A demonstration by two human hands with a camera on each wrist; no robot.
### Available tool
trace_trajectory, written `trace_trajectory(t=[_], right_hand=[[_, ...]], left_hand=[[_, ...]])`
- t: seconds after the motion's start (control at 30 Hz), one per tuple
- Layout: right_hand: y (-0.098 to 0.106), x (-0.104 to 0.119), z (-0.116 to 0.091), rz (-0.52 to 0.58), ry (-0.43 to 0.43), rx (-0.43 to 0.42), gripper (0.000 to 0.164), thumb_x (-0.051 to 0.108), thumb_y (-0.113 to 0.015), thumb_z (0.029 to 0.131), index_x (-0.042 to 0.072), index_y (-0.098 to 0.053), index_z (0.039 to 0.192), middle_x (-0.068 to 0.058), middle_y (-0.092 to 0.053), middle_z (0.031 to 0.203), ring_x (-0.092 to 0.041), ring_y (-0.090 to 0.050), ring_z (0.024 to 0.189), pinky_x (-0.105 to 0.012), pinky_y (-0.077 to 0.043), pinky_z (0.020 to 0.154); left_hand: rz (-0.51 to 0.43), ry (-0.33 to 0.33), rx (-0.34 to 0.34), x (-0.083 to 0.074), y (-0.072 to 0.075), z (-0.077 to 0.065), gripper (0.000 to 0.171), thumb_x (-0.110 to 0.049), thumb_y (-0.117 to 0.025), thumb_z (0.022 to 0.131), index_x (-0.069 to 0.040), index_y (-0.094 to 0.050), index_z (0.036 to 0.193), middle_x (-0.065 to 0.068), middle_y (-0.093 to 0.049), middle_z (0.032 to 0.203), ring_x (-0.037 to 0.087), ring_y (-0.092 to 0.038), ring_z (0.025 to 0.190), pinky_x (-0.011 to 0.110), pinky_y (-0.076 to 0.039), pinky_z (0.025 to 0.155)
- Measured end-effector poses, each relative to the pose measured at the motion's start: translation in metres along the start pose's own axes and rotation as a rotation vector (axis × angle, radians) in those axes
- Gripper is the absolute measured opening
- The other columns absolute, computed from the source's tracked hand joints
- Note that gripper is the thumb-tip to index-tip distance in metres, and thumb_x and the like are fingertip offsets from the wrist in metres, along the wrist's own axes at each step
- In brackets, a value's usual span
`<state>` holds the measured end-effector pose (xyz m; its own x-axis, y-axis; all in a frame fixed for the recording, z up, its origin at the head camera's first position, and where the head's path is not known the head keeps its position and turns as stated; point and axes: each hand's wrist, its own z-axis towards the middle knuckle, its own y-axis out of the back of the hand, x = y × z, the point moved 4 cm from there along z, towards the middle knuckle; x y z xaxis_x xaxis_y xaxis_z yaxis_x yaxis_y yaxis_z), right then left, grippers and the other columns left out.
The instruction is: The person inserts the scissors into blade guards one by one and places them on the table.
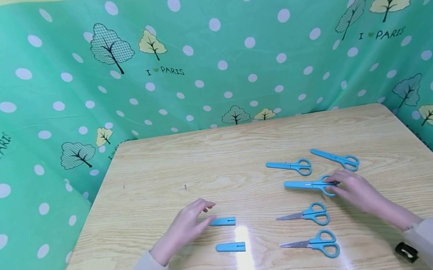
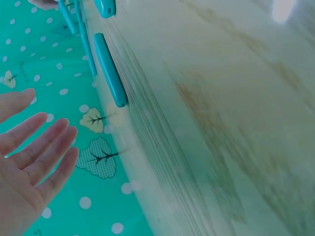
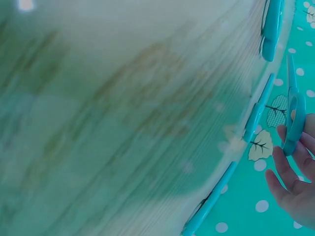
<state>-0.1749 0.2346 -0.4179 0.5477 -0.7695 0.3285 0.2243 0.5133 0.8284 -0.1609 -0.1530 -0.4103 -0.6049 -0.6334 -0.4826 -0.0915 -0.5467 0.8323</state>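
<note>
My right hand (image 1: 353, 186) pinches the handle loops of blue scissors (image 1: 303, 184) whose blades are inside a blue cover. In the right wrist view these scissors (image 3: 297, 110) stand between the thumb and fingers of that hand (image 3: 298, 184). My left hand (image 1: 187, 225) hovers by a loose blue blade cover (image 1: 226, 221), its fingers relaxed and slightly bent. Nothing lies in its palm in the left wrist view (image 2: 34, 172). A second loose cover (image 1: 230, 247) lies nearer to me. Two uncovered scissors, an upper pair (image 1: 311, 214) and a lower pair (image 1: 319, 243), lie right of the covers.
Behind the held scissors lie two more covered blue scissors, one pair on the left (image 1: 285, 165) and one on the right (image 1: 332, 156). Everything rests on a wood-grain table (image 1: 144, 175). A green dotted curtain (image 1: 198, 56) hangs behind and beside it.
</note>
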Motion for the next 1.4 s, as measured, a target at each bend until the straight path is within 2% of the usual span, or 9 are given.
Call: trace_trajectory(t=[0.47, 0.63, 0.9, 1.13, 1.4], right_hand=[[-0.001, -0.013, -0.002, -0.011, -0.061, 0.043, 0.02, 0.0, -0.072, 0.067, 0.004, -0.065, 0.085, -0.002, -0.062, 0.081, -0.021, -0.055, 0.077, -0.035, -0.05, 0.063], [-0.003, -0.019, -0.004, -0.006, -0.092, 0.073, 0.018, 0.001, -0.071, 0.069, 0.003, -0.065, 0.086, -0.003, -0.062, 0.082, -0.023, -0.055, 0.079, -0.037, -0.05, 0.064], [-0.003, -0.025, -0.003, 0.007, -0.121, 0.099, 0.016, 0.002, -0.07, 0.072, 0.001, -0.065, 0.087, -0.005, -0.062, 0.082, -0.027, -0.056, 0.079, -0.042, -0.049, 0.066], [-0.005, -0.032, -0.003, 0.004, -0.152, 0.16, 0.016, 0.003, -0.067, 0.074, 0.0, -0.066, 0.09, -0.011, -0.064, 0.087, -0.032, -0.057, 0.084, -0.047, -0.048, 0.071], [-0.008, -0.035, -0.003, 0.0, -0.18, 0.238, 0.016, 0.003, -0.067, 0.075, -0.001, -0.066, 0.09, -0.013, -0.064, 0.085, -0.03, -0.06, 0.079, -0.043, -0.05, 0.067]], left_hand=[[0.03, 0.038, 0.014, 0.007, 0.001, -0.006, 0.03, -0.016, -0.064, 0.081, -0.003, -0.058, 0.107, 0.006, -0.062, 0.1, 0.017, -0.058, 0.085, 0.027, -0.05, 0.072], [0.03, 0.069, 0.018, 0.009, 0.002, -0.009, 0.031, -0.017, -0.064, 0.081, -0.004, -0.058, 0.108, 0.005, -0.061, 0.101, 0.016, -0.058, 0.086, 0.027, -0.05, 0.073], [0.028, 0.077, 0.021, 0.011, 0.004, -0.011, 0.03, -0.016, -0.064, 0.08, -0.004, -0.059, 0.107, 0.006, -0.062, 0.099, 0.017, -0.058, 0.086, 0.029, -0.051, 0.072], [0.019, 0.095, 0.036, 0.011, 0.005, -0.012, 0.03, -0.017, -0.064, 0.081, -0.004, -0.059, 0.107, 0.006, -0.062, 0.1, 0.018, -0.059, 0.086, 0.03, -0.051, 0.073], [0.013, 0.094, 0.044, 0.013, 0.005, -0.014, 0.029, -0.017, -0.063, 0.081, -0.002, -0.059, 0.106, 0.006, -0.061, 0.1, 0.018, -0.059, 0.085, 0.03, -0.051, 0.072]])
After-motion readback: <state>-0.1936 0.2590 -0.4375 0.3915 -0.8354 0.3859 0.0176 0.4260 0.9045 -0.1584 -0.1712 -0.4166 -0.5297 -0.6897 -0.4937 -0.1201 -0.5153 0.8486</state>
